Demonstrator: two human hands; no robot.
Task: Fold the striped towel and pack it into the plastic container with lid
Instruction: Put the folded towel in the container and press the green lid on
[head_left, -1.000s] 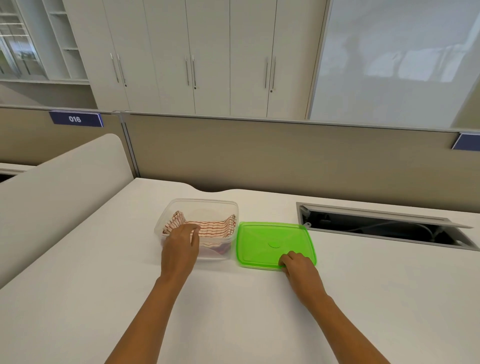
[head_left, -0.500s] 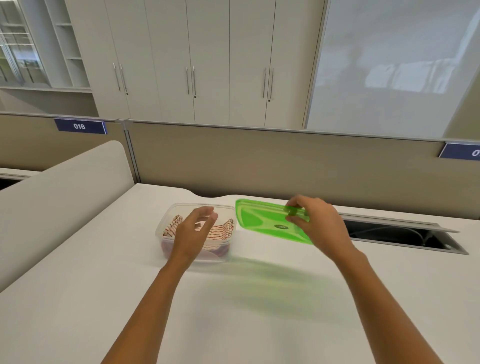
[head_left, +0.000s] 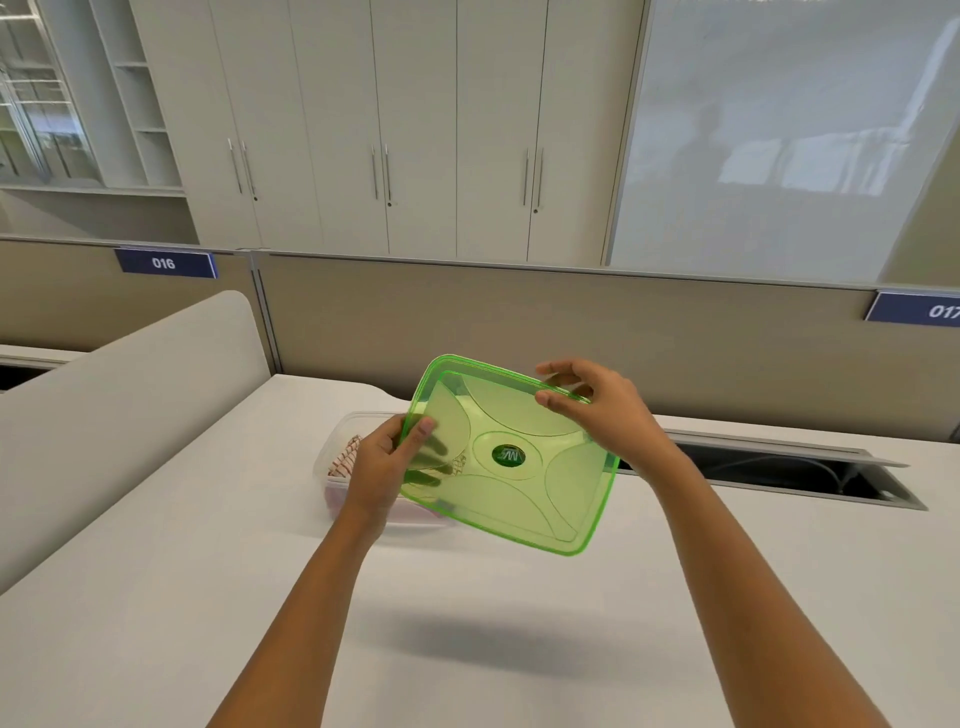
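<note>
we are holding the green lid up in the air with both hands, tilted so that its broad face is turned toward us and a small dark round label is showing at its centre. our left hand is grasping the lid's left edge, thumb on the near face and fingers showing through the translucent plastic behind it. our right hand is pinching the lid's upper right corner, thumb in front and fingers curled over the top rim.

behind and below the lid, the clear plastic container is sitting on the white tabletop, largely hidden by the lid and by our left hand. the striped towel is lying inside the container; we are seeing only a bit of its red-and-white stripes at the left end, and another bit through the green plastic. the lid is not touching the container. the lid's soft shadow is falling on the tabletop nearer to us.

to the right, an open cable slot is running along the back of the tabletop. a beige partition is standing behind it, carrying a blue tag marked 016, and white cupboards are filling the wall beyond.
</note>
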